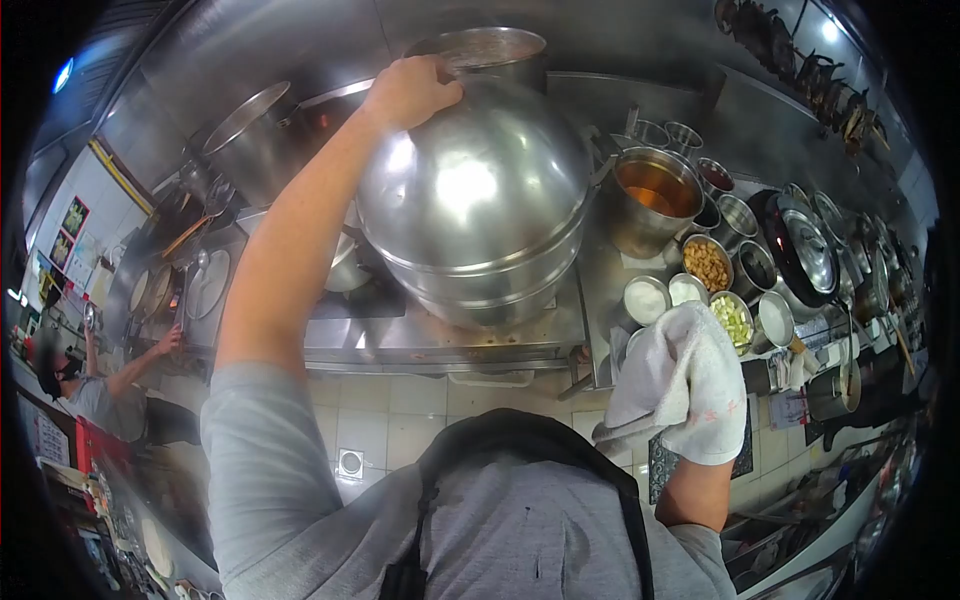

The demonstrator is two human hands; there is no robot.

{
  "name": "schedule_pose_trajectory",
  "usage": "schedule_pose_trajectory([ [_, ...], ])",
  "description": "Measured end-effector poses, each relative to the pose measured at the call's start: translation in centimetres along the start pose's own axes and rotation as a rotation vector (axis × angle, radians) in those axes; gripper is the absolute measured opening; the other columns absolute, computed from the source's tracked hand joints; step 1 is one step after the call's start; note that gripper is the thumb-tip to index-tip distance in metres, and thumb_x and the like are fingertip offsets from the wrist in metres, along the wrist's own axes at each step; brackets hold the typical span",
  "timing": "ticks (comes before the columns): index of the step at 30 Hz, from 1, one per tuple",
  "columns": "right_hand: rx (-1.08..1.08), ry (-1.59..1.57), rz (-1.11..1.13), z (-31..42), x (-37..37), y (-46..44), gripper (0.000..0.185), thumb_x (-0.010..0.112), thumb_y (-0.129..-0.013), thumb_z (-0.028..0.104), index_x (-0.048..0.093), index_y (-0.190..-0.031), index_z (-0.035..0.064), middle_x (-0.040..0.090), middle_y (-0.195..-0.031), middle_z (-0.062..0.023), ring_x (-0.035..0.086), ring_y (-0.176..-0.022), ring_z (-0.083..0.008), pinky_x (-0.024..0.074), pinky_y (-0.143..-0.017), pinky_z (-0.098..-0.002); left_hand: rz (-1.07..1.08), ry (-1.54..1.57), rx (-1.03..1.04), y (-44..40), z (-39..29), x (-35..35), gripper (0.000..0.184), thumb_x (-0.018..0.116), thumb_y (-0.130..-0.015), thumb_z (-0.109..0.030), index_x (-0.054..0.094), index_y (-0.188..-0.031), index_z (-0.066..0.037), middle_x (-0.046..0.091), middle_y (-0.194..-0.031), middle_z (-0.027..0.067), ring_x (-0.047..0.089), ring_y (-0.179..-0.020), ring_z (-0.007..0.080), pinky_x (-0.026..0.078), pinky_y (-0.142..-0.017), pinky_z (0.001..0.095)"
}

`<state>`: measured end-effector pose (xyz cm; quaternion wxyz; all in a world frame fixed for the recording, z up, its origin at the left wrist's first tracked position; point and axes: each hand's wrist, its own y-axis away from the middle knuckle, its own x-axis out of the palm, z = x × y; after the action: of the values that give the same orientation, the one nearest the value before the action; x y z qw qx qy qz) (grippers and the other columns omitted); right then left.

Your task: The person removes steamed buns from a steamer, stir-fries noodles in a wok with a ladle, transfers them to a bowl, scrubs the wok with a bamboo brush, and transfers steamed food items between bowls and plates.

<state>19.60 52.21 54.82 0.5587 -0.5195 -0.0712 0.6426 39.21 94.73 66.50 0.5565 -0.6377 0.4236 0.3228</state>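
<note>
A large domed steel steamer lid point(485, 170) sits on a stacked steel steamer point(480, 285) on the stove in front of me. My left hand point(415, 92) reaches over to the top of the dome, its fingers curled round the grip there, which they hide. At the right, a white towel point(675, 385) drapes over and around my right hand, raised beside the counter's front edge. The towel covers that hand down to the wrist, so its fingers do not show. Just beyond the towel are small steel tubs with chopped green onion point(732, 318) and browned pieces point(706, 263).
Behind the lid stands a filled stockpot point(490, 45); another tall pot point(250, 125) is at the left. A pot of orange-brown liquid point(657, 190) stands right of the steamer. Farther left, a co-worker point(110, 400) works by pans. Dark items hang overhead at the right.
</note>
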Motion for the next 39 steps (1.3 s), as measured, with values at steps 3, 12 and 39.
schedule_pose_trajectory([
  [3, 0.155, -0.201, -0.083, 0.6, 1.1, 0.1, 0.034, 0.069, -0.084, -0.004, 0.065, -0.117, -0.007, 0.069, -0.108, -0.0161, 0.068, -0.097, -0.0297, 0.0535, -0.082, -0.0368, 0.006, -0.006, -0.02, -0.3, 0.4, 0.4, 0.057, 0.067, -0.084, -0.047, 0.075, -0.122, -0.005, 0.075, -0.116, 0.0212, 0.07, -0.112, 0.0368, 0.053, -0.1, 0.0444],
  [12, 0.49, -0.934, -0.032, 2.7, 0.8, -0.7, 0.024, 0.054, -0.098, 0.015, 0.064, -0.088, -0.004, 0.063, -0.079, -0.0113, 0.06, -0.072, -0.0218, 0.0485, -0.066, -0.0329, 0.1, 0.021, 0.011, -1.4, 0.3, 2.2, 0.055, 0.068, -0.087, -0.044, 0.072, -0.123, -0.002, 0.074, -0.117, 0.0233, 0.071, -0.111, 0.0378, 0.054, -0.1, 0.0452],
  [39, 0.671, -1.88, -1.288, -3.3, 3.1, 37.3, 0.048, 0.049, -0.106, 0.037, 0.068, -0.128, -0.0018, 0.071, -0.127, -0.0199, 0.071, -0.111, -0.0333, 0.0558, -0.102, -0.0515, 2.238, 1.409, 0.104, 28.7, -42.1, 31.3, 0.04, 0.053, -0.109, -0.024, 0.053, -0.138, 0.003, 0.066, -0.131, 0.019, 0.064, -0.123, 0.0335, 0.049, -0.109, 0.0509],
])
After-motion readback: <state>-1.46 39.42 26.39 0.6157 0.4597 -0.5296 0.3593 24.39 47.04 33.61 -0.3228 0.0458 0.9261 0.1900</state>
